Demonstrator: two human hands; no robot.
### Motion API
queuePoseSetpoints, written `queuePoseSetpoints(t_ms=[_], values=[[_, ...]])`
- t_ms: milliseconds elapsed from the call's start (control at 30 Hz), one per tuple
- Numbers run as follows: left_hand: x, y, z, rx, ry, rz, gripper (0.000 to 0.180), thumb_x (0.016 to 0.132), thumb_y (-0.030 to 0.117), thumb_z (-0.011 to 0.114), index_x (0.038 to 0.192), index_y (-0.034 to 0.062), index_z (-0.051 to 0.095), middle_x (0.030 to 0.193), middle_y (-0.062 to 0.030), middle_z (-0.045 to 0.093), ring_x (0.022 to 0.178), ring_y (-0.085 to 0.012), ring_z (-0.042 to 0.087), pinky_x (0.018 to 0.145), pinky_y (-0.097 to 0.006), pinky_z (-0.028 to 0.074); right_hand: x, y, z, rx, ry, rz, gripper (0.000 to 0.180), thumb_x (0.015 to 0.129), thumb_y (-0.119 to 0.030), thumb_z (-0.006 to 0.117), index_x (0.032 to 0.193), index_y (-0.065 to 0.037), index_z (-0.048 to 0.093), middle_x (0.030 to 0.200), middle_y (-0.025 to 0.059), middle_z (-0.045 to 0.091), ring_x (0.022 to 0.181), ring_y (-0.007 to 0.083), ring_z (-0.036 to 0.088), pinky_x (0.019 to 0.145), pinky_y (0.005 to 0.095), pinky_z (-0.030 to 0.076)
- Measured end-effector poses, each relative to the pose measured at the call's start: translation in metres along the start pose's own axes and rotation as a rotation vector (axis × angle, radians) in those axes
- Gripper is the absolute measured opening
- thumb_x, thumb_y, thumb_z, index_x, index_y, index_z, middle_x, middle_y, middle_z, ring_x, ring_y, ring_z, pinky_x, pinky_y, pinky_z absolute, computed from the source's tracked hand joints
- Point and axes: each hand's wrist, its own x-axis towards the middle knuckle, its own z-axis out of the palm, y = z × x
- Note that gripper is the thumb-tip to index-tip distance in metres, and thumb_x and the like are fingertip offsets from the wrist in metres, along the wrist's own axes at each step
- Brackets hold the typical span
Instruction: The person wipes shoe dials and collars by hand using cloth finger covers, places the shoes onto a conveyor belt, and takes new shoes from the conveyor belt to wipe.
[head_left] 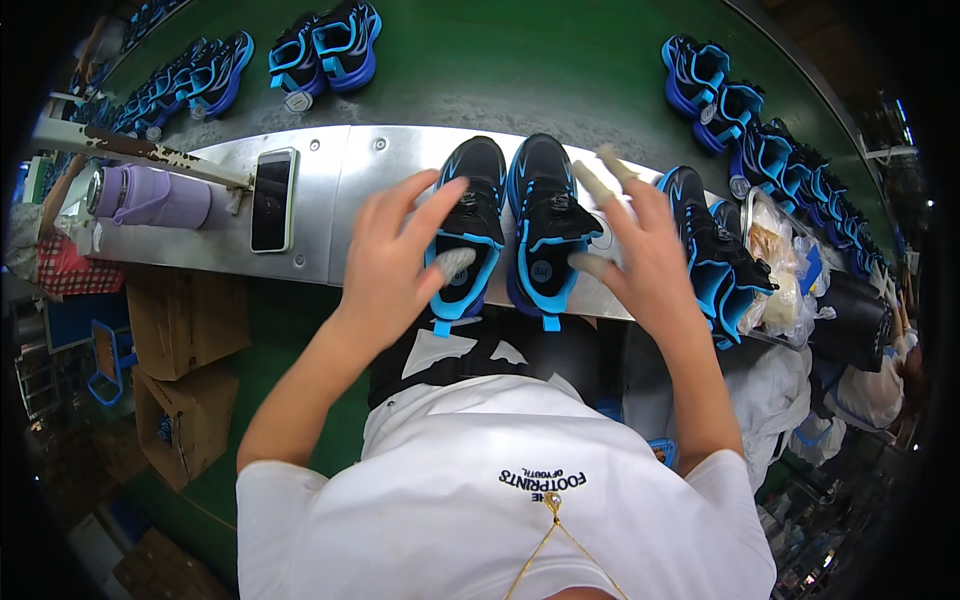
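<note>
Two black sneakers with bright blue trim stand side by side on the metal ledge in front of me, toes pointing away. My left hand point(392, 245) is spread over the outer side of the left sneaker point(474, 205); its covered thumb is at the shoe's opening, and whether it touches is unclear. My right hand point(640, 235) is spread beside the right sneaker point(543, 215), thumb near its collar. Pale covers wrap the thumb and some fingertips of that hand. Both hands are slightly blurred, their fingers apart, and neither grips a shoe. Another pair of sneakers point(695, 235) sits just right of my right hand.
A phone point(273, 200) and a lilac bottle point(160, 196) lie on the metal ledge point(335, 235) at left. Behind runs a green conveyor belt point(520, 60) with rows of similar sneakers point(345, 45). At right is a tray of plastic-wrapped items point(780, 265). Cardboard boxes point(190, 315) stand lower left.
</note>
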Motion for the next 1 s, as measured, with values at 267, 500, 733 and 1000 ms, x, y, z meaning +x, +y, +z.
queuePoseSetpoints(t_ms=[267,500,733,1000], values=[[0.021,-0.010,0.033,0.004,-0.199,0.019,0.058,0.065,-0.003,0.073,0.118,0.0113,0.058,0.094,-0.0103,0.056,0.084,-0.0330,0.061,0.071,-0.042,0.051,0.021,0.023,0.033,0.254,-0.147,0.234,0.039,0.074,-0.001,0.068,0.112,-0.008,0.065,0.089,0.0170,0.068,0.077,0.0348,0.064,0.073,0.0415,0.052],[0.009,0.007,0.027,-0.177,-0.317,-0.163,0.050,0.065,-0.012,0.064,0.110,0.0125,0.064,0.106,-0.0132,0.058,0.096,-0.0364,0.061,0.081,-0.040,0.051,0.016,-0.007,0.035,0.211,-0.063,0.100,0.036,0.073,-0.003,0.070,0.108,-0.010,0.066,0.092,0.0151,0.065,0.084,0.0345,0.065,0.072,0.0407,0.053],[-0.017,0.004,0.043,-0.091,-0.144,-0.018,0.043,0.062,-0.012,0.063,0.100,0.0070,0.066,0.114,-0.0128,0.062,0.094,-0.0322,0.060,0.079,-0.036,0.051,-0.003,0.002,0.042,0.398,-0.042,0.293,0.044,0.074,0.000,0.069,0.116,-0.013,0.066,0.099,0.0138,0.065,0.085,0.0306,0.066,0.074,0.0368,0.053],[-0.037,0.031,0.022,0.015,-0.419,-0.014,0.060,0.061,0.002,0.072,0.119,0.0098,0.061,0.144,-0.0127,0.045,0.111,-0.0337,0.047,0.094,-0.043,0.038,-0.027,-0.015,0.031,0.022,-0.168,-0.002,0.067,0.062,0.006,0.071,0.125,-0.017,0.062,0.127,0.0149,0.056,0.104,0.0339,0.060,0.083,0.0387,0.054]])
